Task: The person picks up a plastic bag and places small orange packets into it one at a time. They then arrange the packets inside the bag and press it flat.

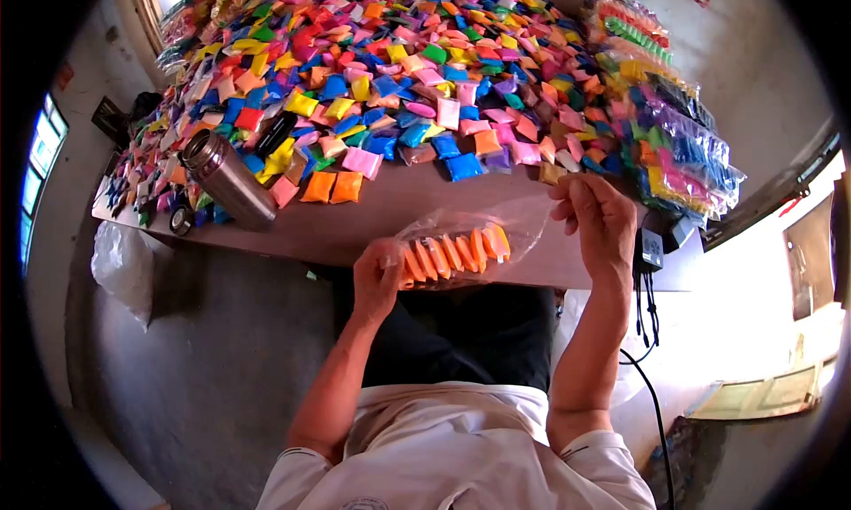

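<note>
A clear plastic bag [523,229] stretches between my two hands above the front edge of the table. Inside it, several orange packets [450,253] stand side by side in a row. My left hand [378,280] is closed on the bag's left end, thumb uppermost, beside the first packet. Raised higher on the right, my right hand [597,219] has its fingers pinched together at the bag's loose upper right edge. Two more orange packets [332,187] lie on the table beyond the bag.
A large heap of small coloured packets [408,76] covers most of the table [403,210]. A steel flask [229,179] leans at the left, its cap [181,220] nearby. Filled clear bags [683,147] are stacked at the right. A black adapter [650,249] with cables hangs by the right edge.
</note>
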Tool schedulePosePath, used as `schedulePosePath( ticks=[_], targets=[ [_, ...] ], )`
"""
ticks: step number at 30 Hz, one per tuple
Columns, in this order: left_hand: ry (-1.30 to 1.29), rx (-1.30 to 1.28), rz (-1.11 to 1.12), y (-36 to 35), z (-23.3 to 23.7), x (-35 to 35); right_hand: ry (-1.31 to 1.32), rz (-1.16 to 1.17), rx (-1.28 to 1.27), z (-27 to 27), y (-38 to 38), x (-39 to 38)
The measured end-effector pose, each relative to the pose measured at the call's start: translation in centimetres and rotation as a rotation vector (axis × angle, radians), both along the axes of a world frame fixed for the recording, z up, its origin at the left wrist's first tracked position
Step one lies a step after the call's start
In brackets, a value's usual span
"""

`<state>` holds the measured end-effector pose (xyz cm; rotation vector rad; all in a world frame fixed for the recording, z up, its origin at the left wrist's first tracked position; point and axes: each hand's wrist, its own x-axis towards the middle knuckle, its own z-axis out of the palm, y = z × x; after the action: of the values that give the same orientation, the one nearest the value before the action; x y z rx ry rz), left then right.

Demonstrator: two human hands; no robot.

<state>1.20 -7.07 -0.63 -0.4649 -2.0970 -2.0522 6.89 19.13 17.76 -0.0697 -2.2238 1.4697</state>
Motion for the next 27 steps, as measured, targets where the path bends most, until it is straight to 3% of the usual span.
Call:
schedulePosePath(
  ticks=[5, 7, 9, 11, 14, 18, 22, 23, 24, 27],
  targets=[
    [0.006, -0.11, 0.101, -0.1, 0.8, 0.2, 0.046, 0.215, 0.121, 0.8, -4.0, -4.1],
    [-0.009, -0.1, 0.091, 0.1, 0.5, 0.3, 0.05, 0.304, 0.304, 0.7, -6.1, -7.1],
    [0.009, -0.169, 0.105, -0.1, 0.5, 0.3, 0.049, 0.46, 0.619, 1.0, -9.7, -11.0],
    [-0.055, -0.081, 0.073, 0.1, 1.2, 0.5, 0.123, 0.512, 0.934, -1.3, -12.1, -14.9],
    [-0.043, -0.112, 0.079, 0.0, 0.3, 0.3, -0.074, 0.633, 0.987, -3.0, -16.3, -18.6],
    [-0.033, -0.166, 0.087, 0.0, 1.2, 0.3, -0.288, 0.569, 1.135, -5.7, -19.8, -21.3],
    [-0.039, -0.133, 0.049, -0.1, 0.7, 0.4, -0.49, 0.348, 0.937, -7.4, -21.7, -21.1],
    [-0.08, -0.15, 0.047, -0.2, 0.7, 0.5, -0.49, 0.349, 0.939, -7.9, -22.0, -20.9],
    [0.054, -0.22, 0.089, -0.2, 0.6, 0.4, -0.526, 0.342, 0.943, -7.8, -22.3, -20.3],
    [-0.038, -0.222, 0.05, -0.3, 0.7, 0.4, -0.569, 0.344, 0.915, -9.2, -22.7, -20.9]
  ],
)
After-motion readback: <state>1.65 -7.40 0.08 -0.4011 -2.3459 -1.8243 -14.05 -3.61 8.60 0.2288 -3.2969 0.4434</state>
